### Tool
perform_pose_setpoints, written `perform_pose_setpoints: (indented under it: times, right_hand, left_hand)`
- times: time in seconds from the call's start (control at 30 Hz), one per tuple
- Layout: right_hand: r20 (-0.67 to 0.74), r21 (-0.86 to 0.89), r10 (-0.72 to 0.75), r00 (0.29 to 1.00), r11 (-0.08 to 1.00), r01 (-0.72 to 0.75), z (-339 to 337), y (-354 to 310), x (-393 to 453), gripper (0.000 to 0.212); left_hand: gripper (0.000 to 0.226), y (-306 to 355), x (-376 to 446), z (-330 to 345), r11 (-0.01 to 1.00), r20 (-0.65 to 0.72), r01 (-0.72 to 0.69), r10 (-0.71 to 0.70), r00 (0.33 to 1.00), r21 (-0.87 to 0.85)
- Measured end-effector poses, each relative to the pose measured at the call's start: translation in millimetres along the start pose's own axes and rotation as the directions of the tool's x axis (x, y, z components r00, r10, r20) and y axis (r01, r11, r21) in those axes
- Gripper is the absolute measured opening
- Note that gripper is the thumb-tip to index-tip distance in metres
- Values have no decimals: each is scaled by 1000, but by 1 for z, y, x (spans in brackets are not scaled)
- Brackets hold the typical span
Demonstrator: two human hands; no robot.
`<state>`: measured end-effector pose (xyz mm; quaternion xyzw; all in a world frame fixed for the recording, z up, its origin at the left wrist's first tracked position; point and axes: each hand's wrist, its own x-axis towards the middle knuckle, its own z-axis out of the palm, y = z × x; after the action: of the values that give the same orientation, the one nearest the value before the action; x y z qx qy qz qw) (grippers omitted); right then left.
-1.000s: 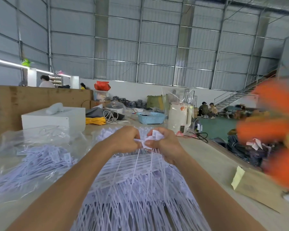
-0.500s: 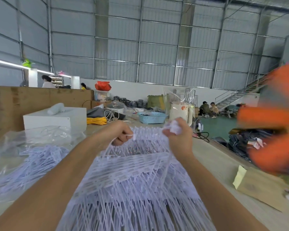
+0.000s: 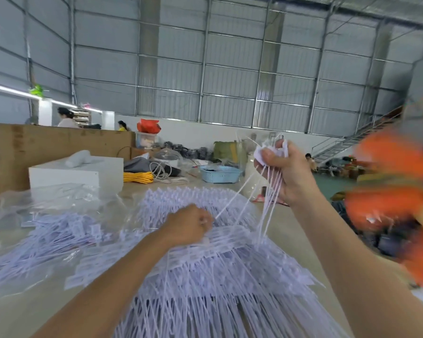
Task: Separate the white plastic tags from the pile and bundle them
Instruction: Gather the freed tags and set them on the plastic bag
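A big pile of white plastic tags (image 3: 205, 276) with long thin tails lies on the table in front of me. My right hand (image 3: 282, 173) is raised above the pile's far right side and grips a small bunch of tags (image 3: 269, 152) by their flat heads; their tails hang down to the pile. My left hand (image 3: 189, 224) rests low on the pile's middle, fingers closed and pinching a thin tail that runs up to the right hand.
A clear plastic bag with more white tags (image 3: 47, 235) lies at the left. Behind it stands a white box (image 3: 76, 174). Yellow cord (image 3: 137, 177), a blue basket (image 3: 220, 173) and cables sit further back. Blurred orange objects (image 3: 396, 196) fill the right edge.
My hands, together at the pile's far end a second ago, have parted. The right hand rose up and right with a bunch of tags; the left hand dropped onto the pile.
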<state>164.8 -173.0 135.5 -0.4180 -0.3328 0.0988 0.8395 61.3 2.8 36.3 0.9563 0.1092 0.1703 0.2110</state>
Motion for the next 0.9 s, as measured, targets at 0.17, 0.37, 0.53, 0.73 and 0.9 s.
perform_pose_setpoints:
  times: [0.17,0.37,0.53,0.73,0.9]
  right_hand:
    - [-60,-62,106,993,992,-110,20,37,-13,23]
    - [-64,-118,204,977,970,-211,41,90,-22,19]
    - [70,-541,190,979,832,-123,43,98,-20,33]
    - [345,-699,282,896,714,44,83,112,-41,42]
    - [422,-596,210,882,797,96,115,135,-40,18]
  left_hand:
    - [46,46,-12,-25,614,96,89,-22,995,-784]
    - [16,46,-30,-9,748,22,71,-75,997,-660]
    - [33,16,-34,-20,921,-103,112,-161,982,-374]
    - [18,-5,-45,-22,987,-180,58,-84,980,-148]
    - [25,-31,-66,-35,984,-247,123,-151,957,-125]
